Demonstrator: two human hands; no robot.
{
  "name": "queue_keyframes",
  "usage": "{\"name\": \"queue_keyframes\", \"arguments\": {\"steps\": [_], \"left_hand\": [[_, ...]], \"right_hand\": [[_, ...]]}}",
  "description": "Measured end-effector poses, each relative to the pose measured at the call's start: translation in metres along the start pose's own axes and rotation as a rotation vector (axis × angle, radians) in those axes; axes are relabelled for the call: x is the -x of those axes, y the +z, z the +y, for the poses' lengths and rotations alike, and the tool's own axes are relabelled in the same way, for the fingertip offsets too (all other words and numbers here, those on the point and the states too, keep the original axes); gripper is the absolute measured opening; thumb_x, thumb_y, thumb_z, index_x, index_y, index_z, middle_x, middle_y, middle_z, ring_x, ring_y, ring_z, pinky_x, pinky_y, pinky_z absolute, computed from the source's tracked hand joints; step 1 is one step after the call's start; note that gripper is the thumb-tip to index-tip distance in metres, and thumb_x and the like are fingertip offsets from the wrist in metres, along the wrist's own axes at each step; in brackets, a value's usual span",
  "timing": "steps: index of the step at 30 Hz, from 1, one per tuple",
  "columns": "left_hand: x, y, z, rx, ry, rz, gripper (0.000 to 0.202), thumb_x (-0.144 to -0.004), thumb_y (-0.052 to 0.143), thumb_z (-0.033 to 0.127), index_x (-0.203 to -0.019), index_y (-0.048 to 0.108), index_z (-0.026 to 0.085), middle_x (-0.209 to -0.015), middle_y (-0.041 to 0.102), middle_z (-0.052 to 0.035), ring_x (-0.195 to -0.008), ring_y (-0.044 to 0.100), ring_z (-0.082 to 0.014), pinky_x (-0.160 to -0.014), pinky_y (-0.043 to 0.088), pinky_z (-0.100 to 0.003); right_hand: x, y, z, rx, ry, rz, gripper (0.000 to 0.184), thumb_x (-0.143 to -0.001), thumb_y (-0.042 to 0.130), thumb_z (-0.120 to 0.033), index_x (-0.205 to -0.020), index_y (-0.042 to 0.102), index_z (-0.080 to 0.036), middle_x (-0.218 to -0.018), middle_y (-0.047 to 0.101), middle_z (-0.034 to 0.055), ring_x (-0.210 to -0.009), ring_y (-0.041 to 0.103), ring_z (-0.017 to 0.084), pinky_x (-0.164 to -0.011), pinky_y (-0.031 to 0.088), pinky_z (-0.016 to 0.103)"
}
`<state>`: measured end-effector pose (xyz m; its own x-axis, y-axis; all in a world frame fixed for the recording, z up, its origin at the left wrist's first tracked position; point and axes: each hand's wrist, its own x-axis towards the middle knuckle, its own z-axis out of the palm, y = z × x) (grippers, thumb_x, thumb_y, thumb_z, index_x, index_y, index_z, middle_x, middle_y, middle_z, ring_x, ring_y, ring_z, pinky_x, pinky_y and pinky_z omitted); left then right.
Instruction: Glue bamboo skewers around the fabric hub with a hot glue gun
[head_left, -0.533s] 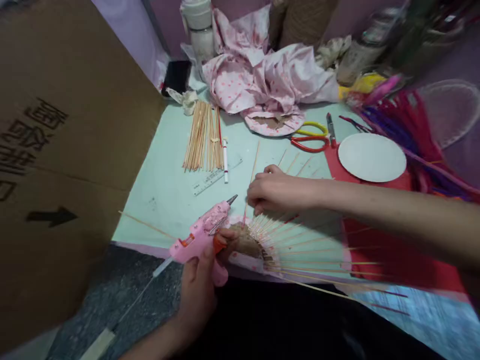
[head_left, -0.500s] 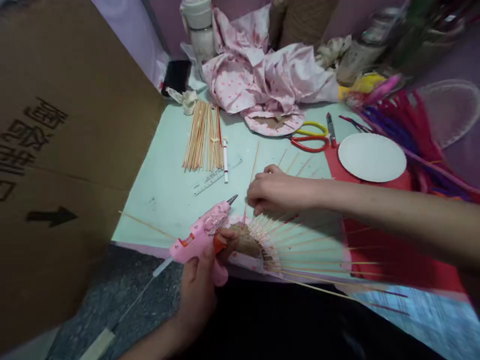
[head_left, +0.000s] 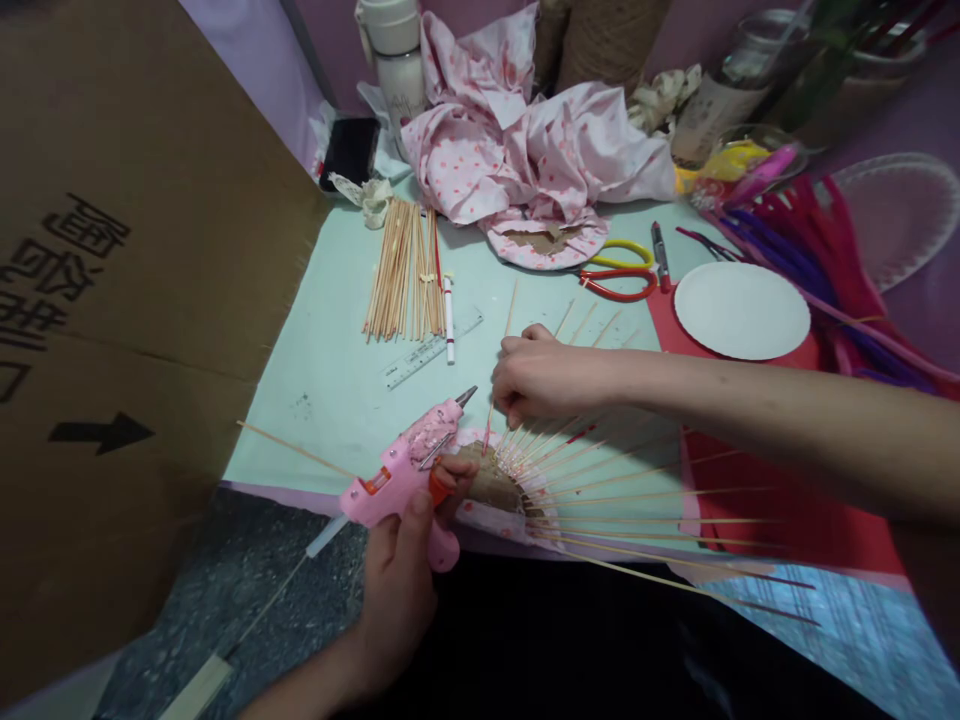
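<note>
My left hand [head_left: 405, 560] is wrapped round the handle of a pink hot glue gun [head_left: 409, 460], its dark nozzle pointing up and to the right. A clear glue stick [head_left: 327, 537] pokes out of the gun's back end. My right hand [head_left: 529, 375] pinches a thin wooden stick [head_left: 511, 308], whose reddish lower end meets a round cardboard piece [head_left: 495, 487] edged with spotted pink fabric. Several sticks [head_left: 645, 495] fan out to the right from that piece, partly under my right forearm. One more stick [head_left: 292, 447] reaches out left, behind the glue gun.
Beyond my hands lie a bundle of sticks [head_left: 405, 275], a clear ruler [head_left: 431, 350], a white marker [head_left: 449, 320] and scissors [head_left: 619, 284]. Crumpled spotted fabric [head_left: 555, 150] is at the back. A white paper plate [head_left: 742, 310] rests on red sheets at right. A cardboard box [head_left: 150, 260] stands left.
Both hands keep nearly the same pose. The view has shifted slightly and is sharper; my right hand still pinches the stick against the cardboard piece.
</note>
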<state>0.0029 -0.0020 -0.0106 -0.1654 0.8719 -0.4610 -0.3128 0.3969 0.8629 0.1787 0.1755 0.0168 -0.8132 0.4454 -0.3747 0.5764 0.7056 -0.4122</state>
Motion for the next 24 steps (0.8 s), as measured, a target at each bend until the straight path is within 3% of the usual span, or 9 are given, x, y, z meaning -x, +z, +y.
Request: {"name": "queue_keyframes", "arguments": {"steps": [5, 16, 24], "left_hand": [[-0.0007, 0.0010, 0.0001, 0.072, 0.056, -0.026, 0.033, -0.088, 0.062, 0.046, -0.092, 0.073, 0.015, -0.106, 0.073, -0.0104, -0.117, 0.062, -0.0284, -0.107, 0.046, -0.042], [-0.0015, 0.0007, 0.0003, 0.053, 0.057, -0.014, 0.036, -0.086, 0.064, 0.049, -0.091, 0.075, 0.015, -0.098, 0.075, -0.0090, -0.113, 0.064, -0.0277, -0.104, 0.049, -0.041], [0.0003, 0.0011, 0.0015, 0.049, 0.054, -0.020, 0.034, -0.087, 0.063, 0.048, -0.090, 0.075, 0.016, -0.099, 0.075, -0.0085, -0.112, 0.065, -0.0267, -0.104, 0.049, -0.040]], "right_hand": [[-0.0027, -0.0020, -0.0007, 0.028, -0.010, -0.013, 0.013, -0.075, 0.075, -0.017, -0.063, 0.073, -0.020, -0.062, 0.065, 0.0044, -0.088, 0.046, 0.024, -0.073, 0.019, 0.039], [-0.0011, -0.0047, -0.0042, 0.043, 0.001, -0.030, 0.011, -0.077, 0.075, -0.018, -0.066, 0.074, -0.018, -0.064, 0.066, 0.0064, -0.089, 0.045, 0.025, -0.072, 0.018, 0.038], [0.0031, -0.0017, 0.0023, -0.036, 0.007, 0.019, 0.014, -0.078, 0.078, -0.026, -0.067, 0.073, -0.020, -0.066, 0.069, 0.0044, -0.093, 0.048, 0.026, -0.076, 0.018, 0.038]]}}
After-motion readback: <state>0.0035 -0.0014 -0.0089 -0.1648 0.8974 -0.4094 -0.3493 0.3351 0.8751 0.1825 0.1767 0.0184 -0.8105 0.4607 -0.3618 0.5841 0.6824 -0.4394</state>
